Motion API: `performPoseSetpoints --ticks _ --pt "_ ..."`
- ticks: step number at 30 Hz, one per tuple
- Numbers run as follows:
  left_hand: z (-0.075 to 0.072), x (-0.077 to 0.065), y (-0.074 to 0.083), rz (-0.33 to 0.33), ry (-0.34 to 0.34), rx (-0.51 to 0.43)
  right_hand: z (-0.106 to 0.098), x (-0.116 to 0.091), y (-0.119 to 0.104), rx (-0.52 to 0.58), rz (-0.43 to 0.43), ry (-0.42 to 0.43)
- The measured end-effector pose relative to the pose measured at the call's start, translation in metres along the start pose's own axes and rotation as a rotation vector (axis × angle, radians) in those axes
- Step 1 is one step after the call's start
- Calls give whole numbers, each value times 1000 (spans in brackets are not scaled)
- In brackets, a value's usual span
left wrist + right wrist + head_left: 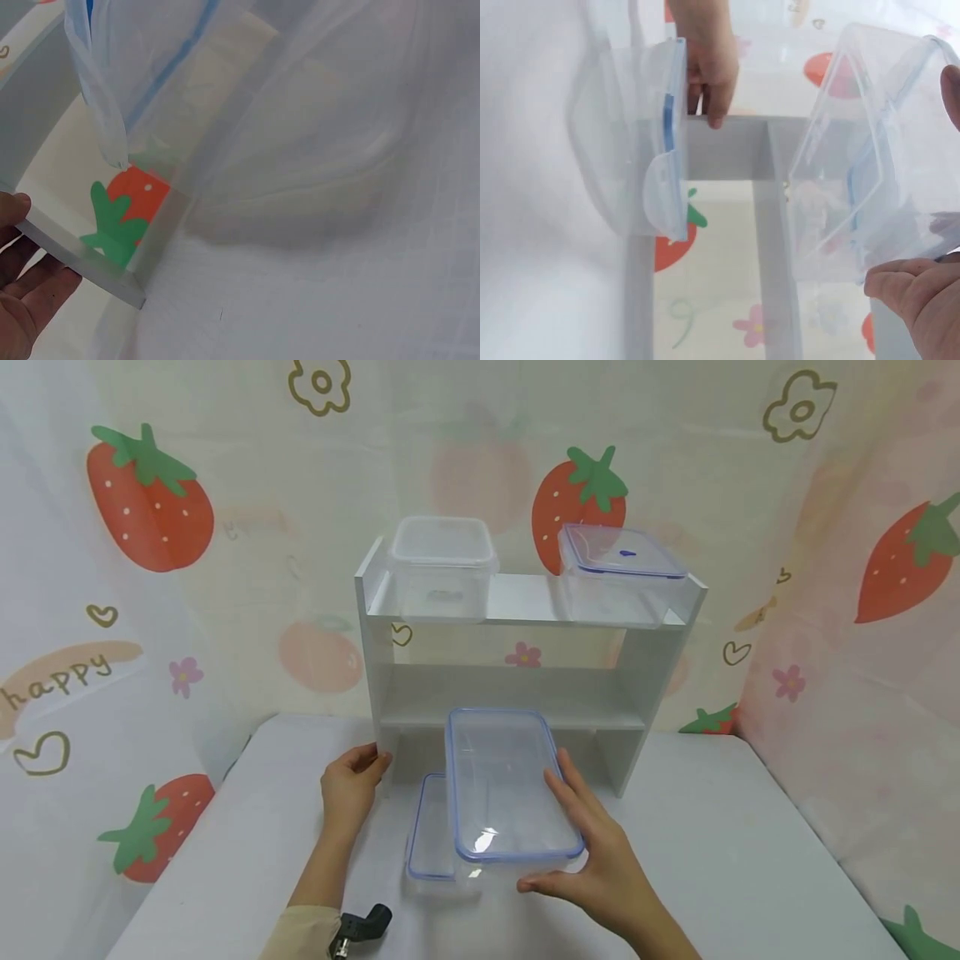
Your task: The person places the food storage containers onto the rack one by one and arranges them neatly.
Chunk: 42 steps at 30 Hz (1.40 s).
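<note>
My right hand holds a clear plastic food container with a blue-rimmed lid, thumb below and fingers along its right side. The container is raised in front of the white shelf unit, its lid tilted towards me. Partly hidden behind it, a second blue-rimmed food container stands on the table at the foot of the shelf. At the shelf's lower left, my left hand grips the side panel, thumb on one face and fingers on the other.
On the shelf's top tier stand a container with a whitish lid at left and one with a purple-blue-edged lid at right. The white table spreads around the shelf. Strawberry-printed cloth hangs behind and at both sides.
</note>
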<state>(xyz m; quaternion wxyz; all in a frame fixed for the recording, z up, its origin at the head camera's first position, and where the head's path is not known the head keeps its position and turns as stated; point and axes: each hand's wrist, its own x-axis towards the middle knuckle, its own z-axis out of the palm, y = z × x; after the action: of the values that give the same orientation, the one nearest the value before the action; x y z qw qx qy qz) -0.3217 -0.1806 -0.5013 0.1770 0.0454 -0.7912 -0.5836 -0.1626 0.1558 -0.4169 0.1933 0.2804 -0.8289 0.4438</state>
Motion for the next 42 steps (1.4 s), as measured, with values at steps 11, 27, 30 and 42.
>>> performPoseSetpoints --ticks 11,27,30,42 --pt "0 1 -2 12 4 -28 7 17 -8 81 32 8" --pt "1 -1 -2 14 18 -12 8 53 -7 117 146 8" --pt "1 -1 -2 8 20 -19 9 61 -7 113 142 9" --pt "1 2 -4 14 24 -17 19 82 -2 68 133 17"
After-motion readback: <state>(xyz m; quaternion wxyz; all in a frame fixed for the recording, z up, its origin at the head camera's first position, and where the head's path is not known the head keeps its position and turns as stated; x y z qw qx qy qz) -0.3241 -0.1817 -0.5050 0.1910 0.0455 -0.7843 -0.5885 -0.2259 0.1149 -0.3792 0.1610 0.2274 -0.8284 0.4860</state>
